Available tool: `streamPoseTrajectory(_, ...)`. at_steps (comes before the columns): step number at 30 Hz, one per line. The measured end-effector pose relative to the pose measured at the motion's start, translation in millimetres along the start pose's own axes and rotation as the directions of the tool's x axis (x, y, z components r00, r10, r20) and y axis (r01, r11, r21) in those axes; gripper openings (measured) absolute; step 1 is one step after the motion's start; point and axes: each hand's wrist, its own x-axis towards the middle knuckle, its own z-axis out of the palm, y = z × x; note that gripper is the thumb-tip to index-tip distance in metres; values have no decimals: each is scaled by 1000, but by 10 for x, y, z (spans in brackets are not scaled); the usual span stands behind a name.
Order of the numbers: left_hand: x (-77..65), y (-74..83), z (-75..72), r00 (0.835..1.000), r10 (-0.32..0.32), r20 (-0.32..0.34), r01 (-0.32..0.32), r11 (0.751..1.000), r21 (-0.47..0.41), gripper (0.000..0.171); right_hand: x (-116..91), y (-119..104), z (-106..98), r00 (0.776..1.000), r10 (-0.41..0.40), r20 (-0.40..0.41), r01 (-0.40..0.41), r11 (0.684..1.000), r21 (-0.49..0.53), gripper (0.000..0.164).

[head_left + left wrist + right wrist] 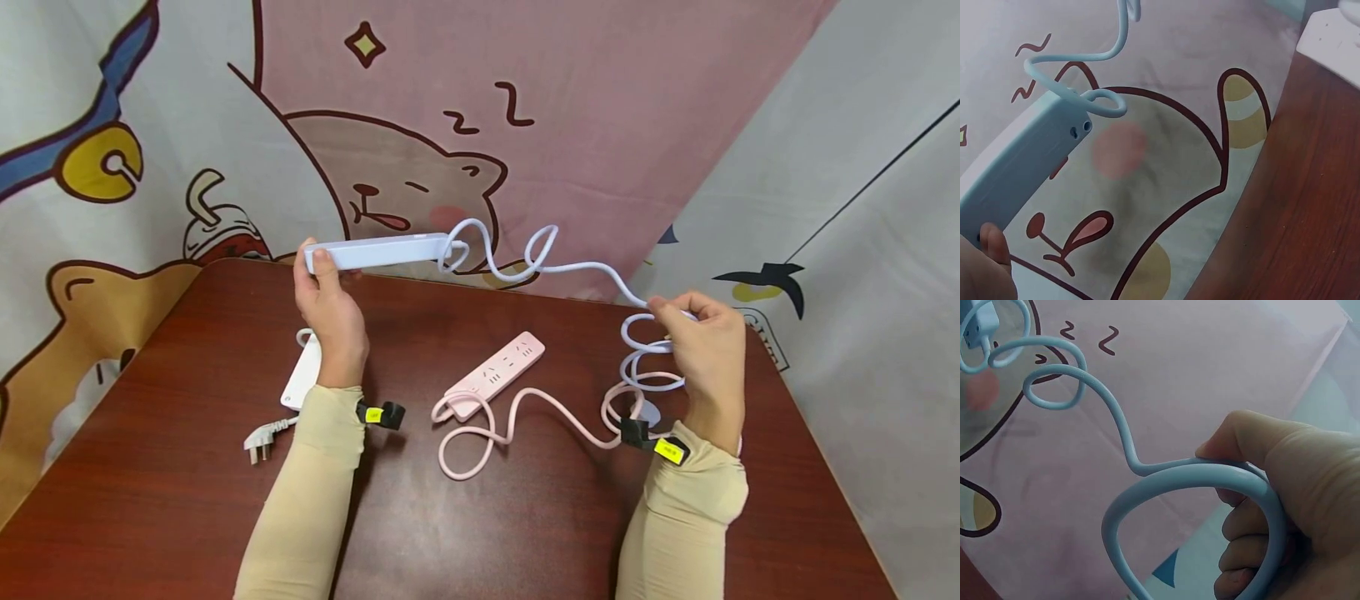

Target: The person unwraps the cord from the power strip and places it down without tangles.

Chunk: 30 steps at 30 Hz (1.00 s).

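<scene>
My left hand (pixel 330 312) grips one end of a light blue power strip (pixel 382 251), holding it raised above the back edge of the table. The strip's coiled blue cord (pixel 585 267) stretches across to my right hand (pixel 705 354), whose thumb and fingers pinch it. Loose loops of that cord hang below the right hand. In the right wrist view, the cord (pixel 1191 475) passes under the thumb, with the other fingers curled. The left wrist view shows the strip's end (pixel 1054 131), where the cord comes out beside two small holes. The cord's plug cannot be made out clearly.
On the brown table (pixel 420 525) lies a pink power strip (pixel 495 375) with a curly pink cord (pixel 555 400) running right. A white power strip (pixel 302 375) and its plug (pixel 262 437) lie left, partly behind my left arm. A cartoon-printed curtain (pixel 600 150) hangs behind.
</scene>
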Motion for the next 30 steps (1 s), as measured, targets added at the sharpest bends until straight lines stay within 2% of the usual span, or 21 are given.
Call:
streamPoseTrajectory(4, 37, 23, -16, 999, 9, -53, -11, 999, -30, 34, -4, 15, -74, 1000, 10, -24, -11, 999, -30, 30)
streamPoseTrajectory(7, 76, 44, -52, 996, 15, -91, -17, 1000, -23, 35, -2, 37, -144, 998, 23, -50, -23, 1000, 17, 26)
streamPoseTrajectory(11, 140, 80, -106, 989, 12, -146, -16, 1000, -26, 33, 20, 88, -239, 994, 18, -105, -16, 1000, 20, 25)
streamPoseTrajectory(14, 182, 115, -146, 985, 7, -174, -9, 1000, -12, 33, 36, 115, -308, 990, 8, -138, -17, 998, -62, 25)
streamPoseTrajectory(17, 217, 147, -177, 978, -35, -204, 38, 999, 14, 30, 39, 135, -376, 988, 20, -151, -37, 993, -111, 24)
streamPoseTrajectory(20, 269, 177, -205, 970, -123, -209, 133, 990, 39, 23, 38, 155, -434, 987, 26, -159, -51, 987, -153, 22)
streamPoseTrajectory(22, 307, 197, -239, 962, -191, -196, 207, 976, 67, 22, 39, 174, -455, 987, 7, -157, -37, 981, -191, 22)
streamPoseTrajectory(25, 361, 239, -324, 941, -294, -169, 315, 942, 112, 25, 39, 201, -456, 988, -43, -147, 3, 964, -265, 22)
streamPoseTrajectory(27, 395, 279, -408, 928, -334, -168, 358, 923, 140, 26, 38, 214, -446, 991, -74, -109, 35, 946, -323, 22)
streamPoseTrajectory(30, 466, 357, -536, 918, -361, -167, 388, 904, 181, 29, 43, 204, -444, 994, -107, -18, 91, 911, -402, 27)
